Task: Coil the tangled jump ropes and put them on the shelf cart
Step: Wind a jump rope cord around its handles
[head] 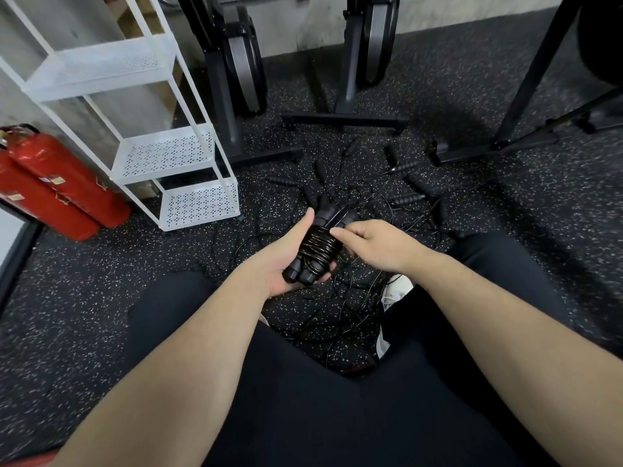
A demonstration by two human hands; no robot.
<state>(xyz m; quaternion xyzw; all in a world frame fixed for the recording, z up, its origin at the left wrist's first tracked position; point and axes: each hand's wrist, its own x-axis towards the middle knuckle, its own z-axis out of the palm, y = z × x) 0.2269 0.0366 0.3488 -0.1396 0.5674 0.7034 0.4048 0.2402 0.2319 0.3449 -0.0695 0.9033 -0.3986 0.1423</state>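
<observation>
My left hand (286,261) grips a black jump rope bundle (315,251): two handles side by side with thin cord wound tightly around their middle. My right hand (374,244) pinches the cord at the bundle's upper right side, thumb and fingers curled. Beneath and beyond the hands a tangle of thin black ropes (371,210) with several black handles (406,198) lies on the speckled floor. The white shelf cart (188,183) stands to the left, its perforated shelves bare.
Two red fire extinguishers (60,190) lie left of the cart. Black exercise machine frames (344,119) stand behind the tangle, another stand (499,146) at right. My legs in black trousers and a white shoe (396,288) flank the ropes.
</observation>
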